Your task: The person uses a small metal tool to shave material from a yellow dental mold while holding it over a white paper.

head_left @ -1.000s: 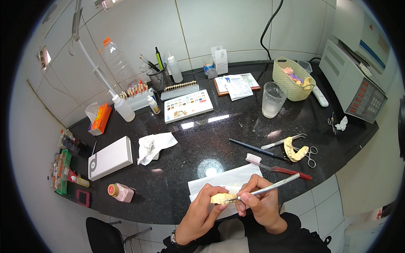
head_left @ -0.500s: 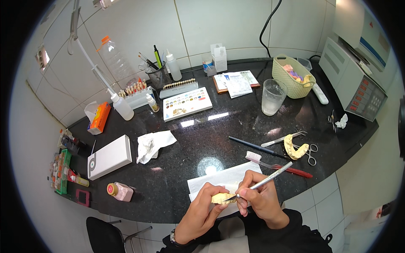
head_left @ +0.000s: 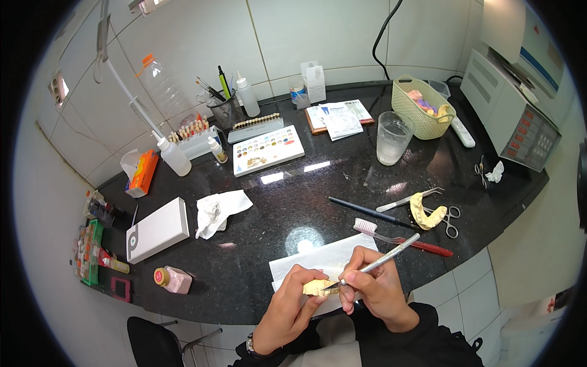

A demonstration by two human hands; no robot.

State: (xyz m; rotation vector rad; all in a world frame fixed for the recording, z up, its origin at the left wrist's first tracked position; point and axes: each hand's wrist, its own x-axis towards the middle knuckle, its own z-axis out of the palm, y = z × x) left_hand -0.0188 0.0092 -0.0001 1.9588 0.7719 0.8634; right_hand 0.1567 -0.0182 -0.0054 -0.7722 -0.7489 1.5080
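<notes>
Over a white paper towel at the bench's front edge, my left hand grips a pale yellow plaster dental model between thumb and fingers. My right hand holds a silver craft knife like a pen. Its blade tip touches the model's near side, by the teeth. Beyond my right hand lie a red-handled toothbrush and a dark blue slim rod. A second yellow dental model, arch-shaped, rests by tweezers and scissor-handled forceps.
On the black bench stand a glass of cloudy water, a green basket, a white palette and a crumpled tissue. At left are a white box and a small pink bottle. A grey machine occupies the right end.
The knife's blade has shifted slightly along the model, and both hands have moved a little left in the picture. The whole view has shifted slightly; the bench things stay put.
</notes>
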